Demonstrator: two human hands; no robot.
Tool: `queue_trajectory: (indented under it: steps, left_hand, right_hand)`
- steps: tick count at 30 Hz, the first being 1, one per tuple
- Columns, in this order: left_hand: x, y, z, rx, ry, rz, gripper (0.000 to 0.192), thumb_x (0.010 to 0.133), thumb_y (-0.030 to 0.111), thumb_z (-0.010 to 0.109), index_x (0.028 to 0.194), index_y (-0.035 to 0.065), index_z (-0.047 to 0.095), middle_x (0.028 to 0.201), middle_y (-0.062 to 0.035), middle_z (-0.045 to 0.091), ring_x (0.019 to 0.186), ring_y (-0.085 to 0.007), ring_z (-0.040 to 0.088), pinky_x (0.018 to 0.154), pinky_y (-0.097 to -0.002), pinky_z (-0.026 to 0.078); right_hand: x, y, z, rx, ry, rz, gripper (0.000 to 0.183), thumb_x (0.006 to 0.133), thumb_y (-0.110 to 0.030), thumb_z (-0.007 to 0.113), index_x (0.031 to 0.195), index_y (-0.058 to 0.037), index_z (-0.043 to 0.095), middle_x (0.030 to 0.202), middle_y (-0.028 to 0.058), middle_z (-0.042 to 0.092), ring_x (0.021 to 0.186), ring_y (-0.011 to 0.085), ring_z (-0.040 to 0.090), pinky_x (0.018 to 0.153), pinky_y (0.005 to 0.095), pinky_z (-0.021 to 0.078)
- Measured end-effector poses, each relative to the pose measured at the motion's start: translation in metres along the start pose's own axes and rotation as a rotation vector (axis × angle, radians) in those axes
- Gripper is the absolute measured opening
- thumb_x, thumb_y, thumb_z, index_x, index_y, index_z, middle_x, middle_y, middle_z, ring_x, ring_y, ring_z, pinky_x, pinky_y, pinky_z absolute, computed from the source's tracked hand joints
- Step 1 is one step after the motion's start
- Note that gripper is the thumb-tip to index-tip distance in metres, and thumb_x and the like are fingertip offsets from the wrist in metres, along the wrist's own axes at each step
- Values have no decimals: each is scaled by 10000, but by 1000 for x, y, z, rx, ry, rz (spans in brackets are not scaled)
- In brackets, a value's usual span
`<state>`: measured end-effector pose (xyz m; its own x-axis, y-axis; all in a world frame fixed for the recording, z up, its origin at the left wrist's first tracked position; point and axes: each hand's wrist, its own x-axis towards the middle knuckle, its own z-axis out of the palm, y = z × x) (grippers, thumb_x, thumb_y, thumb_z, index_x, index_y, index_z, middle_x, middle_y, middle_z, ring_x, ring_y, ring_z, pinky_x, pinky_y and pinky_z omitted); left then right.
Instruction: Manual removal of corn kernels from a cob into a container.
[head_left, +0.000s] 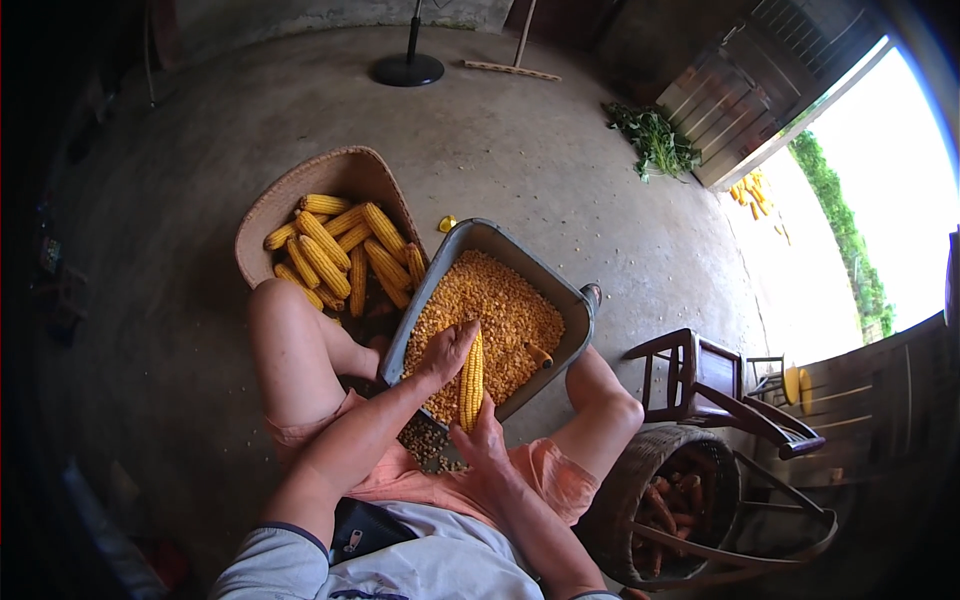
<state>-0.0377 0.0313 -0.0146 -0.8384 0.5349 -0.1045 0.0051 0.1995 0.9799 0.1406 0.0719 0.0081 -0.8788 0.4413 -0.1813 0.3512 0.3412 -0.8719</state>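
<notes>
A yellow corn cob (471, 382), its kernels in tight rows, is held lengthwise between my hands above a grey plastic tub (504, 234). My left hand (448, 352) grips its far end from the left side. Around the near end close the fingers of my right hand (481, 436). Loose corn kernels (487, 292) cover the bottom of the tub, which sits between my legs. On them, towards the right wall, lies a short tool with an orange handle (537, 352) and a dark end; its exact kind is unclear. My hands partly hide the cob's ends.
A woven basket (330, 166) at left holds several whole cobs (322, 255). Beside my right knee stands a wicker basket (637, 465) of stripped cobs (675, 502), near a wooden chair (716, 375). Further off are greens (656, 141), a wooden rake (514, 70) and a stand base (407, 70).
</notes>
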Motion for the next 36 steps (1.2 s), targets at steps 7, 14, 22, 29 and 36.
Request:
queue_trajectory:
  steps: [7, 14, 22, 29, 36]
  left_hand:
    - [-7, 7, -1, 160, 45, -86, 582, 991, 528, 352, 978, 24, 643, 809, -158, 676, 792, -347, 658, 698, -429, 500]
    - [-8, -26, 8, 146, -70, -79, 688, 908, 673, 446, 1034, 25, 638, 892, -197, 685, 856, -382, 663, 725, -445, 509]
    - [-14, -18, 16, 209, 82, -51, 543, 1005, 471, 353, 991, 15, 647, 840, -232, 672, 791, -428, 644, 686, -484, 498]
    - [-20, -22, 14, 162, -73, -91, 658, 935, 641, 422, 928, 12, 616, 812, -227, 664, 785, -393, 657, 672, -462, 494]
    - [-23, -18, 20, 227, -54, -112, 619, 941, 593, 435, 922, 2, 618, 811, -210, 673, 776, -382, 661, 679, -458, 506]
  right_hand:
    - [-2, 4, -2, 101, -57, 35, 706, 796, -160, 689, 1378, -11, 319, 1028, 233, 631, 910, 350, 657, 776, 416, 524]
    - [1, 2, -1, 126, -19, 79, 690, 806, -178, 688, 1372, -14, 330, 1004, 196, 633, 866, 293, 646, 747, 392, 522]
    - [2, 17, 2, 231, -48, 99, 675, 819, -182, 679, 1378, -36, 331, 989, 175, 628, 869, 269, 635, 748, 379, 519]
    - [5, 17, 2, 224, -22, 144, 627, 828, -190, 672, 1342, -24, 355, 988, 168, 620, 839, 256, 635, 729, 378, 522]
    - [4, 25, 2, 237, -19, 114, 593, 827, -193, 672, 1309, -15, 375, 984, 169, 616, 808, 239, 636, 691, 361, 525]
